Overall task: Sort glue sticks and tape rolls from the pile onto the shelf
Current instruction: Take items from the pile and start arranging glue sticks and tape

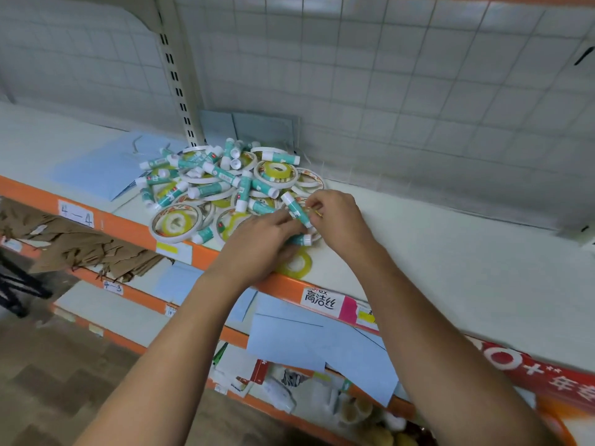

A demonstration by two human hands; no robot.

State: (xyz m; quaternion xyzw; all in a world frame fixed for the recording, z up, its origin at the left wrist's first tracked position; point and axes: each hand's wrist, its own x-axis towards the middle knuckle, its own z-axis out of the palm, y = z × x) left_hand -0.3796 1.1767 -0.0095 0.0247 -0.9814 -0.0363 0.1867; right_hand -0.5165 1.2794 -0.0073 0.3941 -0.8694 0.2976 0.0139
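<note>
White shelf (450, 252) with an orange edge holds our pile (225, 185) of glue sticks (209, 189) and tape rolls (278, 170) at 12 o'clock. Our right hand (338, 217) pinches one glue stick (294, 207) to lift it out. Our left hand (264, 243) curls round another stick (304, 240), we think to gather them. Blue paper (96, 165) lies at 9 o'clock. Tape rolls crowd underneath and may snag.
</note>
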